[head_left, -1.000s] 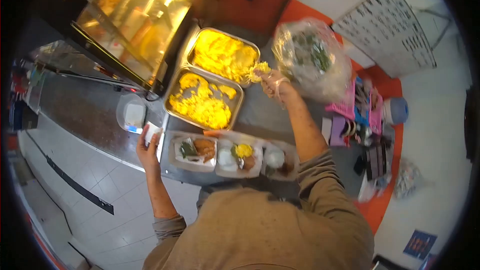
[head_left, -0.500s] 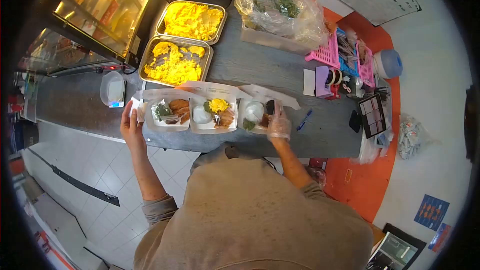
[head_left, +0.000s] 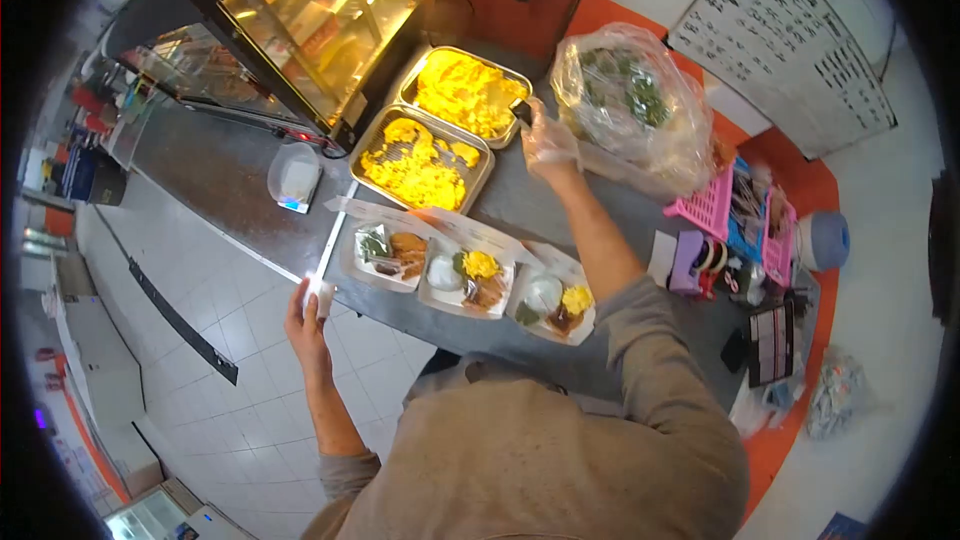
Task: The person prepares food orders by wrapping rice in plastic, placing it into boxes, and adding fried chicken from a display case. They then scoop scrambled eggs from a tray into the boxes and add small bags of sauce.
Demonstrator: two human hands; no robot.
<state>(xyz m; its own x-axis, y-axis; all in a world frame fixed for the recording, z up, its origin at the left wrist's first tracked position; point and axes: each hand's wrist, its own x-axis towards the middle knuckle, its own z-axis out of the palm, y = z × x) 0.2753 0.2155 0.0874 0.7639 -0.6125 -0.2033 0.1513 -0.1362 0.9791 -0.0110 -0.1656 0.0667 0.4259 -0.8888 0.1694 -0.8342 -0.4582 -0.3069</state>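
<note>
My right hand (head_left: 551,148), in a clear plastic glove, is closed round a small black utensil (head_left: 521,112) at the right edge of the back metal tray (head_left: 405,90). Yellow scrambled egg (head_left: 462,90) fills that tray, and a second tray (head_left: 440,208) before it holds less. My left hand (head_left: 309,318) pinches a small white object (head_left: 322,298) beside the counter's front edge; its kind is unclear. Between my arms stand three open paper food boxes: the left box (head_left: 412,285), the middle box (head_left: 470,306) and the right box (head_left: 522,332). Egg tops the food in the middle and right ones.
A lit glass food warmer (head_left: 300,40) stands at back left, with a clear plastic tub (head_left: 294,172) before it. Behind my right forearm is a large clear bag of wrapped greens (head_left: 640,90). Pink baskets (head_left: 708,208), a purple tape dispenser (head_left: 686,262) and a whiteboard (head_left: 780,40) are right.
My right hand has moved from the right box up to the back tray with the black utensil. Egg now shows in the right box. The camera view has turned and shifted.
</note>
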